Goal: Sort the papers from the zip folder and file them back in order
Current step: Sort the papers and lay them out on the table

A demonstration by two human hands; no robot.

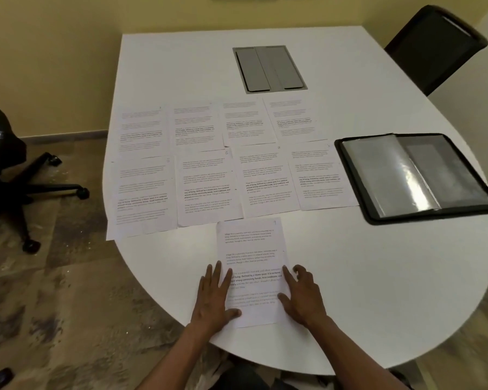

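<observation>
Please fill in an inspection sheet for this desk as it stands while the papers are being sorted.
Surface: white table with a rounded near end; a grey hatch is set into it.
Job's things: eight printed sheets lie in two rows of four, some edges overlapping; the nearest sheet lies alone below them. The zip folder lies open at the right edge, clear sleeves showing.
Clutter: nothing seen.
Grippers: left hand and right hand rest flat on the nearest sheet's two side edges.
Cables: nothing seen.
Surroundings: a black chair behind the table, an office chair's wheeled base on the left, yellow wall.
</observation>
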